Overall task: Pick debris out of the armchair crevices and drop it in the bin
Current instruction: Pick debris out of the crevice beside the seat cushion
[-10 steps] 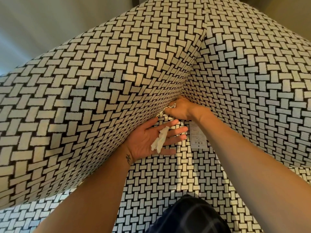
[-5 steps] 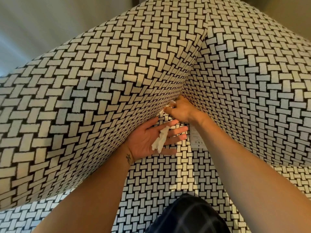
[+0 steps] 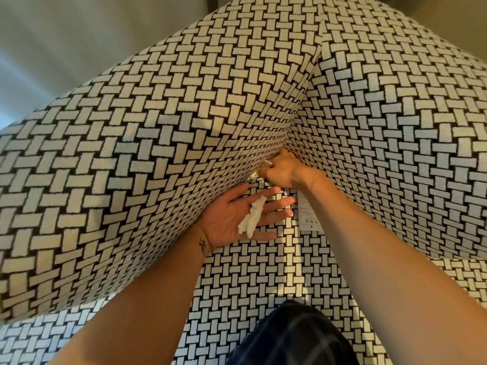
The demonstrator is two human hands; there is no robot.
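Head view, left hand [image 3: 228, 216] spread under tissue [image 3: 252, 216], right hand [image 3: 284, 171], grip hidden in armchair [image 3: 158, 154] crevice, cannot tell

Your right hand [image 3: 283, 169]: fingertips buried in corner crevice of black-and-white basket-weave fabric armchair [image 3: 158, 154]; grip unreadable. Beside your knuckles, pale thin scrap [image 3: 253, 175] pokes from crevice: too small to identify, rest hidden. On seat, white rectangular fabric label [image 3: 307, 214]: print too small to read, right edge under your forearm. Armchair cut off at every edge. At bottom, dark checked garment [image 3: 292, 335] cut by edge.
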